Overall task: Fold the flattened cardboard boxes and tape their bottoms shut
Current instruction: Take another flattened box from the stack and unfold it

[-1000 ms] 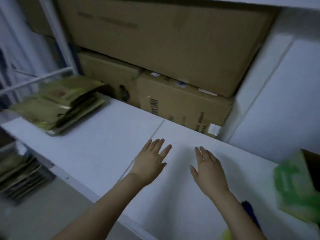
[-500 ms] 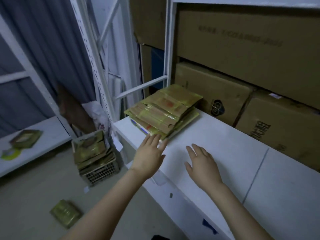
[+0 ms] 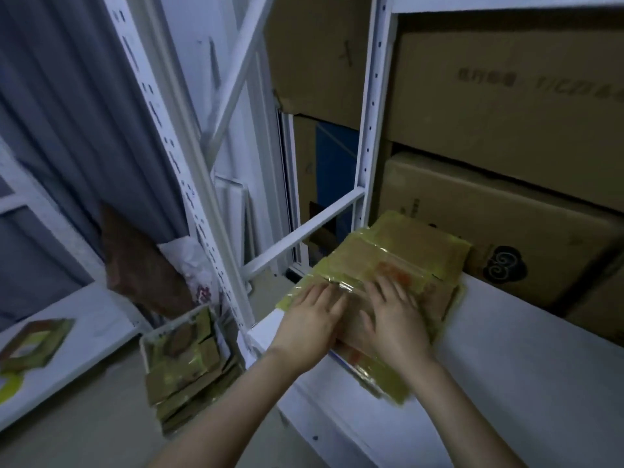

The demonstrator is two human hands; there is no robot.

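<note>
A stack of flattened cardboard boxes [image 3: 398,261], brown with yellow-green tape, lies at the left end of the white shelf [image 3: 499,359]. My left hand [image 3: 312,324] rests on the near left part of the stack's top sheet, fingers straight and spread. Beside it, my right hand [image 3: 393,319] lies flat on the same sheet, fingers pointing away from me. Neither hand curls round anything. The near edge of the stack overhangs the shelf front a little.
Large brown cartons [image 3: 513,211] fill the shelf behind the stack. A white rack upright [image 3: 216,231] stands to the left. On the floor a crate [image 3: 185,359] holds more flattened boxes. A folded box [image 3: 37,342] sits on a low white shelf at far left.
The view has swung left along the shelf. Both hands moved forward from the bare shelf surface onto the top of the flattened box stack.
</note>
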